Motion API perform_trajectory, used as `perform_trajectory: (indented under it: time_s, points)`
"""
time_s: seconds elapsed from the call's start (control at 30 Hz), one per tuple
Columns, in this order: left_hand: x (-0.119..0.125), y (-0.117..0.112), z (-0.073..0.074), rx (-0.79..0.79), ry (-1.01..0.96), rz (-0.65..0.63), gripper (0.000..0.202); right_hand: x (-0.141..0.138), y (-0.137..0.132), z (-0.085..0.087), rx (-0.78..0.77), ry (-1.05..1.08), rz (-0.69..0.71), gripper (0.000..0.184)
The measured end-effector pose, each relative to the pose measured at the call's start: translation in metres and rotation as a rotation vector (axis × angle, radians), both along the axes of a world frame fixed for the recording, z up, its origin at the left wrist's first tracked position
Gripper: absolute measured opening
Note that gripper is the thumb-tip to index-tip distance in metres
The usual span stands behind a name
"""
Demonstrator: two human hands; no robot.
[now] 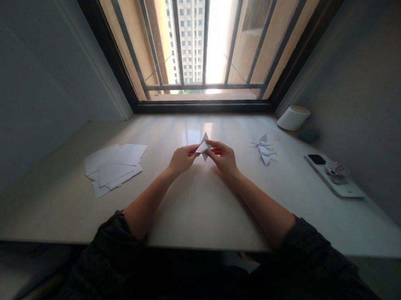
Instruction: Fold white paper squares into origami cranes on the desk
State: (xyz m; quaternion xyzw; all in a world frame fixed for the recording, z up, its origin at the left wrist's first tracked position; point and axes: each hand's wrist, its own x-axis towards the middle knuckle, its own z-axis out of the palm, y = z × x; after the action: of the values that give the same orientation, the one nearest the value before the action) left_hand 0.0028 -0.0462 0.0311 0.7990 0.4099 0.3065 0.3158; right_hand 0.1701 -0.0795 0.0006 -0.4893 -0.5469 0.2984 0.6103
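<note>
Both of my hands meet over the middle of the white tabletop and pinch a folded white paper (204,147) with pointed tips at its top and bottom. My left hand (182,159) has its thumb and fingers closed on the paper's left corner. On the other side, my right hand (224,157) grips the right part between thumb and forefinger. The fingers cover part of the folds. Off to the right lie folded paper cranes (265,150) with thin points and spread wings, apart from my hands.
A loose stack of white paper sheets (115,167) lies on the left of the tabletop (187,212). Toward the right edge are a phone (344,188) with a round grip on its back, a white cylindrical object (293,117) and a dark blurred item (308,135). A barred window (206,108) borders the back.
</note>
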Motion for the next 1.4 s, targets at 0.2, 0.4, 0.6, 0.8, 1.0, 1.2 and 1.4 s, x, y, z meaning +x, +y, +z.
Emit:
perform_trajectory:
  time_s: [0.2,0.4,0.6,0.8,1.0,1.2,1.4]
  points:
    - [-0.001,-0.006,0.004,0.268,0.176,0.046,0.049,0.001,-0.001,0.000,0.010,-0.035,-0.044,0.036]
    - [-0.001,-0.009,0.006,0.425,0.014,0.067,0.051,0.001,-0.004,0.005,0.004,-0.091,-0.133,0.031]
    - [-0.002,-0.011,0.005,0.437,-0.053,0.109,0.032,0.001,-0.004,0.004,0.051,-0.086,-0.103,0.035]
    - [-0.004,-0.009,0.005,0.487,-0.050,0.129,0.027,-0.001,-0.003,0.003,0.045,-0.105,-0.046,0.032]
    - [-0.004,-0.009,0.005,0.459,-0.140,0.116,0.021,-0.001,0.000,0.000,-0.029,-0.055,0.016,0.034]
    - [-0.003,-0.011,0.006,0.491,-0.086,0.113,0.021,0.000,0.002,-0.001,-0.075,0.020,0.034,0.035]
    - [-0.004,-0.011,0.006,0.535,-0.011,0.077,0.023,-0.002,-0.002,0.004,-0.090,0.052,0.026,0.034]
